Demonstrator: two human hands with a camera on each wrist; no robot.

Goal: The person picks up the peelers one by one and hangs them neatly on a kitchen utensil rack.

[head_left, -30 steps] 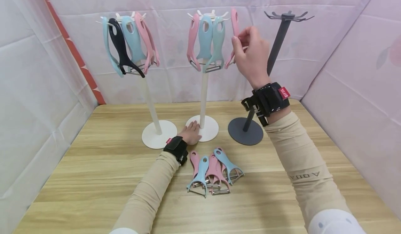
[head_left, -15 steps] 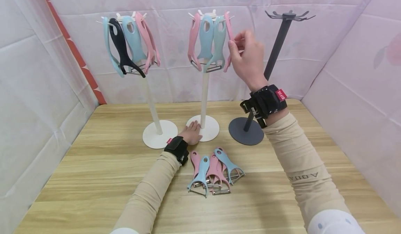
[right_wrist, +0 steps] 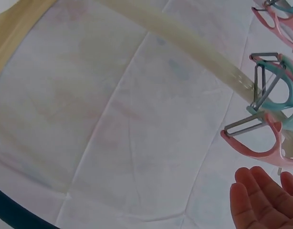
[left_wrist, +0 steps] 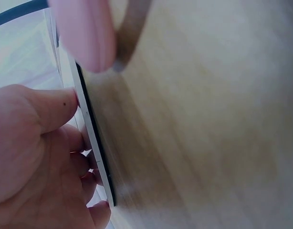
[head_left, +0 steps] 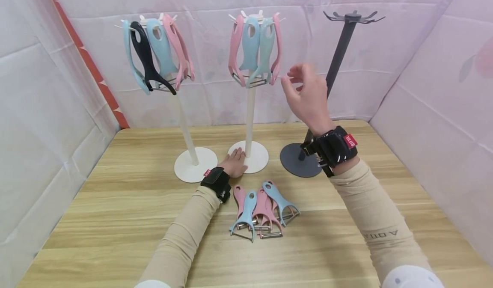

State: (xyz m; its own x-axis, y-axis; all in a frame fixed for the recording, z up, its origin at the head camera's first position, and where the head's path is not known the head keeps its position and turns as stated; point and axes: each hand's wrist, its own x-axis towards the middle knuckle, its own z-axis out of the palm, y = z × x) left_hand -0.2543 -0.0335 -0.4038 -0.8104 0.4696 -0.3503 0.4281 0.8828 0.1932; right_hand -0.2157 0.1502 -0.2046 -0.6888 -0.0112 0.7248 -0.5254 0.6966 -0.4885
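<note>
My left hand (head_left: pixel 234 164) rests on the round white base (head_left: pixel 259 157) of the middle stand, fingers laid forward over it. The left wrist view shows the thumb and fingertips at the base's thin edge (left_wrist: pixel 95 143), with a blurred pink handle (left_wrist: pixel 87 33) close by. My right hand (head_left: pixel 308 93) is in the air right of that stand, fingers loosely bent and holding nothing. Just left of it hangs a pink peeler (head_left: pixel 276 48) on a hook, beside light blue (head_left: pixel 250 44), pale green (head_left: pixel 266 50) and pink peelers (head_left: pixel 236 44). The right wrist view has the pink peeler (right_wrist: pixel 275 155) above my fingertips.
A white stand (head_left: pixel 185 129) on the left carries blue, black (head_left: pixel 144 50) and pink peelers. On the right stands a dark grey stand (head_left: pixel 340 57) with bare hooks. Several pink and blue peelers (head_left: pixel 265 211) lie piled on the wooden table (head_left: pixel 127 219), in front of the middle stand.
My right hand brought the pink peeler left onto the middle stand's hook, let go of it, and has moved down and slightly away. The left hand stays on the base.
</note>
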